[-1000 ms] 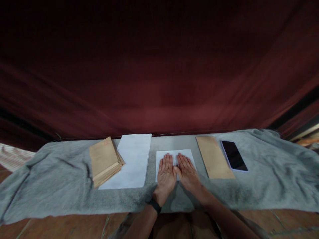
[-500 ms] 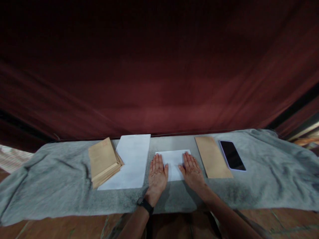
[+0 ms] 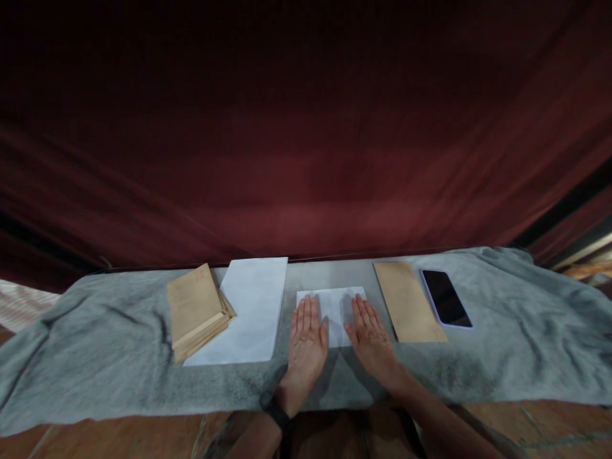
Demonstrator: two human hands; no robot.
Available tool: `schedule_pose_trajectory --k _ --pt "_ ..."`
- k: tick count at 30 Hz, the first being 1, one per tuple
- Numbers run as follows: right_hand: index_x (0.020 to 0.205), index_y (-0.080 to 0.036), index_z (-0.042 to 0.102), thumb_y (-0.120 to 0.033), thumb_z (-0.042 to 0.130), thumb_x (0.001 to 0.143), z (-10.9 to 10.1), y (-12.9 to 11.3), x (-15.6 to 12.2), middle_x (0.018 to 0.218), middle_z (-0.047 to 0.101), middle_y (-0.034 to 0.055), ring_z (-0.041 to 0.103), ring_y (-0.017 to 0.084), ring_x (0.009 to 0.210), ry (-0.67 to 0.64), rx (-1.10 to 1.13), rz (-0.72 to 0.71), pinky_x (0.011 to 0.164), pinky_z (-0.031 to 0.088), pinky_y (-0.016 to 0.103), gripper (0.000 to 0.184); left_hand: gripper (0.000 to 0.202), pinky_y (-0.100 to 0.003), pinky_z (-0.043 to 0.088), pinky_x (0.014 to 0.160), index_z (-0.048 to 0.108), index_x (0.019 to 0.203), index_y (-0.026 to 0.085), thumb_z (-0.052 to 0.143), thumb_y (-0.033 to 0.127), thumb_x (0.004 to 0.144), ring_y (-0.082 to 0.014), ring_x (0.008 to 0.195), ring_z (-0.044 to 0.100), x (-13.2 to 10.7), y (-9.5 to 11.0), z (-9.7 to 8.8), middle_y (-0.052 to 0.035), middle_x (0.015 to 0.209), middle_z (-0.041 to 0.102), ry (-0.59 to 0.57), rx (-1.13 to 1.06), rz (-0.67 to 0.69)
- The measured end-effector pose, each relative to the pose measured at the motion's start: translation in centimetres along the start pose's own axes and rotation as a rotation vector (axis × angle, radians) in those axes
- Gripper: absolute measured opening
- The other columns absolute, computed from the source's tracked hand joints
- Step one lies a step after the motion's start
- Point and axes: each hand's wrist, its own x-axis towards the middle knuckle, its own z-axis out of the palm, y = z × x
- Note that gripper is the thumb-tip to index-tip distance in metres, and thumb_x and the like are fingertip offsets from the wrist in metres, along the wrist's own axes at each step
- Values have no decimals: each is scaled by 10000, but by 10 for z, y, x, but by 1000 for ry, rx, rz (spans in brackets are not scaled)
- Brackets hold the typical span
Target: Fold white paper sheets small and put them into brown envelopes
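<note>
A small white sheet of paper, seemingly folded (image 3: pixel 336 319), lies flat on the grey cloth in front of me. My left hand (image 3: pixel 307 341) rests palm down over its left part, fingers stretched forward and thumb apart. On the right part lies my right hand (image 3: pixel 371 338), also palm down with straight fingers. Neither hand grips anything. Just right of my right hand is a single brown envelope (image 3: pixel 408 303). To the left of my left hand lie larger white sheets (image 3: pixel 253 312), partly covered by a stack of brown envelopes (image 3: pixel 196 306).
A phone with a light purple edge (image 3: pixel 447 298) lies right of the single envelope. Grey cloth (image 3: pixel 109 357) covers the narrow surface beneath everything. Behind it rises a dark red curtain-like backdrop (image 3: pixel 306 159). Brown floor tiles (image 3: pixel 119 437) show below the front edge.
My left hand has shifted slightly to the right over the small white paper. The right hand stays in nearly the same place. The envelopes, larger sheets and phone lie as before.
</note>
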Motion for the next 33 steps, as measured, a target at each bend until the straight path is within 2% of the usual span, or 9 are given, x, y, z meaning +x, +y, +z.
schedule_pose_trajectory --k 3,6,11,15,19,22,27,30,33 --pt "1642 -189 -19 -384 269 1091 -3 -19 -9 1682 264 87 313 229 1529 -90 76 -108 1235 325 436 651 704 -485 349 1230 -10 1634 121 299 157 1002 -252 1545 270 -14 17 5 -142 1668 295 -17 -27 135" --pt "1643 -169 5 -405 276 1091 0 -26 -17 1659 319 105 360 227 1507 -96 68 -146 1236 327 434 659 723 -492 359 1221 -13 1632 116 319 141 990 -263 1535 295 -24 22 12 -155 1657 315 -21 -5 163" --pt "1643 -128 130 -453 359 1072 2 -12 -21 1628 373 153 395 264 1487 -21 -32 -121 1228 328 459 696 702 -468 374 1213 50 1633 101 370 197 1016 -266 1535 294 -24 10 11 -172 1639 346 5 15 101" --pt "1644 -104 75 -449 387 1065 0 -1 -20 1618 386 180 412 279 1474 33 -107 -94 1216 339 466 743 654 -483 385 1203 156 1625 95 367 307 1043 -281 1513 346 -21 -2 9 -184 1617 384 9 24 0" --pt "1641 -83 10 -445 380 1066 2 9 -23 1595 418 202 437 290 1455 63 -159 -68 1199 357 474 773 632 -493 394 1194 219 1612 84 354 325 1043 -290 1507 356 -22 -12 10 -190 1606 399 -7 45 -34" --pt "1642 -90 18 -446 362 1069 4 14 -26 1593 424 199 450 292 1446 59 -167 -45 1190 368 474 757 611 -502 394 1193 284 1588 56 341 324 1042 -300 1499 370 -21 -19 10 -206 1588 421 6 63 -57" --pt "1628 -63 180 -447 316 1072 4 15 -9 1555 465 229 459 327 1439 27 -125 48 1180 365 520 689 586 -549 378 1198 375 1546 42 329 330 1038 -318 1497 368 3 -18 9 -221 1547 476 11 53 -76" --pt "1615 -128 278 -396 291 1077 5 8 12 1585 443 171 432 299 1463 -32 -36 19 1190 359 517 601 563 -523 377 1209 386 1546 73 327 292 1030 -280 1501 368 24 -6 9 -187 1568 461 -44 -18 15" --pt "1606 -178 312 -358 258 1079 9 0 31 1596 441 120 401 258 1484 -117 47 -35 1207 353 511 559 556 -499 357 1227 398 1543 89 333 235 1011 -254 1506 362 39 8 13 -165 1579 455 -121 -73 103"
